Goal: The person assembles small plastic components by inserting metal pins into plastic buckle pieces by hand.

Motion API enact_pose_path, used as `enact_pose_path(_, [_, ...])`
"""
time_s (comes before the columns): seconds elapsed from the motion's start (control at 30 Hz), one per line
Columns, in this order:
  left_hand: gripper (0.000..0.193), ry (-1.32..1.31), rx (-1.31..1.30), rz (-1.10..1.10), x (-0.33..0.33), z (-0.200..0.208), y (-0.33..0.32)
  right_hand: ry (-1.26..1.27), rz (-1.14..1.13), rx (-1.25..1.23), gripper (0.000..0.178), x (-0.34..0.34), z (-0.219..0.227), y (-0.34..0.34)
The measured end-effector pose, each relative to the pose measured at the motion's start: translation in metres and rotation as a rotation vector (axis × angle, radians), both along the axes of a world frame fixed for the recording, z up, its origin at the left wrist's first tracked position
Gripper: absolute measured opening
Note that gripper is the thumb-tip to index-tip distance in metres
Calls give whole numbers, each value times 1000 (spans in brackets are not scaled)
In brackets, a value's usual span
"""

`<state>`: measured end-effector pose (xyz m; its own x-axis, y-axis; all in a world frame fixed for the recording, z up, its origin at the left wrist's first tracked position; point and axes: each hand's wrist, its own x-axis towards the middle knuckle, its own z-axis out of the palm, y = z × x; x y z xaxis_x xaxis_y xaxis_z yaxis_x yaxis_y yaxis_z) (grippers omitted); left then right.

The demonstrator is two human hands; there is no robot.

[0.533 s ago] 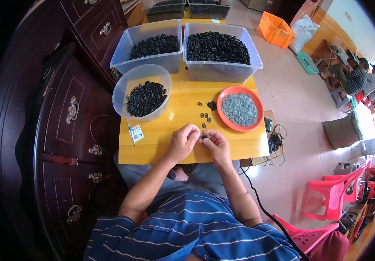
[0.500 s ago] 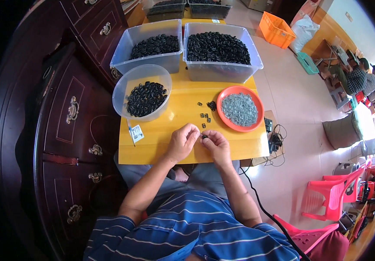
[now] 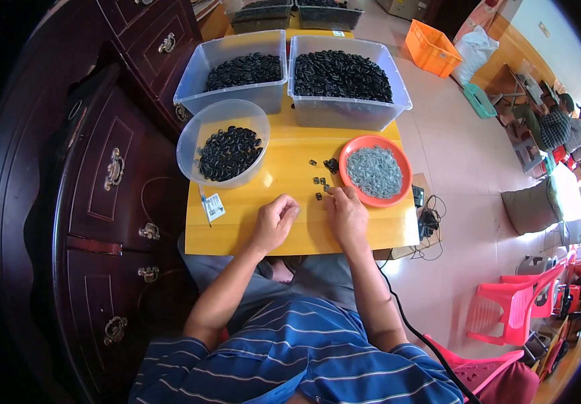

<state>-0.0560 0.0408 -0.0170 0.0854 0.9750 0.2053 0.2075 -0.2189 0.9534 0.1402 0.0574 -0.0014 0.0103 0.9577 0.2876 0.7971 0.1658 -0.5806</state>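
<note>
My left hand (image 3: 275,221) is over the near part of the yellow table (image 3: 236,232), fingers curled and thumb against the forefinger. Whatever it may pinch is too small to make out. To its right, my right hand (image 3: 348,217) reaches forward with bent fingers, its tips beside a few small black pieces (image 3: 319,180) lying loose on the tabletop. Anything between those fingertips is hidden. A small heap of black pieces (image 3: 331,165) lies against an orange-red plate (image 3: 408,174), which holds many small clear pieces (image 3: 374,172).
A round clear tub (image 3: 186,161) of black ring-like pieces stands at left. Behind it are two larger clear bins (image 3: 230,94) (image 3: 344,116) of black pieces. A white tag (image 3: 215,207) lies near the tub. Dark drawers (image 3: 112,229) flank the table's left; cables (image 3: 432,219) lie right.
My hands have moved apart. The right one went forward and right to the loose black pieces; the black piece seen between the fingers before is out of sight. The left has stayed nearly in place.
</note>
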Motion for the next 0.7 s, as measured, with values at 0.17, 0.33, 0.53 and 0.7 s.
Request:
enact_pose_path(0.17, [8,-11,-34,7,-8,-2,-2,-142,13,-44,22,-19,2,12])
enact_pose_path(0.33, [8,-3,-48,-15,-10,-2,-1,-175,49,-190,24,-23,-5,19])
enact_pose_path(0.53, [10,-51,-87,-18,-13,-5,-2,-234,60,-213,26,-28,-15,27])
enact_pose_path(0.7, [11,-119,-129,-20,-18,-5,-4,-48,170,-120,17,-30,-5,17])
